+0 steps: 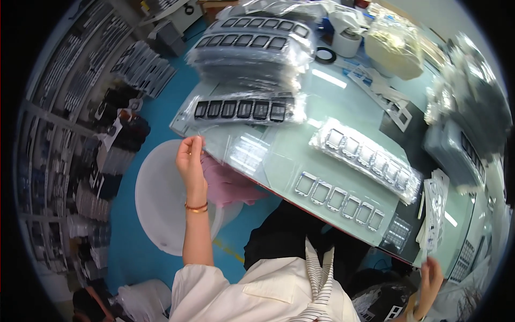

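Observation:
Above the table's left corner edge, my left hand (190,154) is raised with thumb and fingers pinched together; whatever they hold is too small to make out. Far to the right, at the table's near edge, my right hand (431,276) has its fingers curled at the lower end of some pale plastic strips (435,212). Several thin frames (337,199) lie in a slanting row on the glass tabletop (279,161). Behind them rests a clear-wrapped pack of similar frames (365,155). A bagged row of black frames (244,110) lies near the far left edge.
Tall stacks of bagged frames (247,53) stand at the back left. Beside the table, a white bin (155,198) and a pink cloth (225,182) sit below my left arm. A tape roll (325,55) and more bagged stacks (456,150) occupy the back and right.

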A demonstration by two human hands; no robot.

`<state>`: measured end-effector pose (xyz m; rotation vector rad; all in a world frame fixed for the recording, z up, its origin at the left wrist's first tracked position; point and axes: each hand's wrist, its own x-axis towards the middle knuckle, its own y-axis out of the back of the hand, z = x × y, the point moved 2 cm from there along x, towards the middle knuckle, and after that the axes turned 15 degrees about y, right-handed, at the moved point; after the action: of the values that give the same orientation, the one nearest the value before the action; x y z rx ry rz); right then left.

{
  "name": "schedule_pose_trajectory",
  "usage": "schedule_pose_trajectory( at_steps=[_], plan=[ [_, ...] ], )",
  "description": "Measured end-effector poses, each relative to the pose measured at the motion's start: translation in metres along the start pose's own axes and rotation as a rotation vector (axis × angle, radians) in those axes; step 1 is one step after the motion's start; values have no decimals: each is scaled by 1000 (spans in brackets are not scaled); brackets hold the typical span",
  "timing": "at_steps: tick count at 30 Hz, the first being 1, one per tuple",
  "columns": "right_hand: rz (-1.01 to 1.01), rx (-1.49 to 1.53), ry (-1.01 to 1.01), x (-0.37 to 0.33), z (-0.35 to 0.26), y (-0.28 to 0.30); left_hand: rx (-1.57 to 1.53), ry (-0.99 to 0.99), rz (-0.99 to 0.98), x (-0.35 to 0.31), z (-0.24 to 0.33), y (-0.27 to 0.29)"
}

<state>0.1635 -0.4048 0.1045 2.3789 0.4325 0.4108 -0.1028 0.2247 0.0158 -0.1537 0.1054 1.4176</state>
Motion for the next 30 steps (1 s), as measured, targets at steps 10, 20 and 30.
schedule_pose_trajectory(
  at_steps=[10, 20, 30],
  plan=[
    [-263, -7, 1189, 137, -245, -214, 458, -558, -567, -125, 94, -106],
    [-125, -8, 1168, 155, -250, -140, 619, -585, -544, -103, 31, -108],
    [-222, -120, 932, 141, -188, -102, 908, -609, -582, -104, -31, -100]
  ],
)
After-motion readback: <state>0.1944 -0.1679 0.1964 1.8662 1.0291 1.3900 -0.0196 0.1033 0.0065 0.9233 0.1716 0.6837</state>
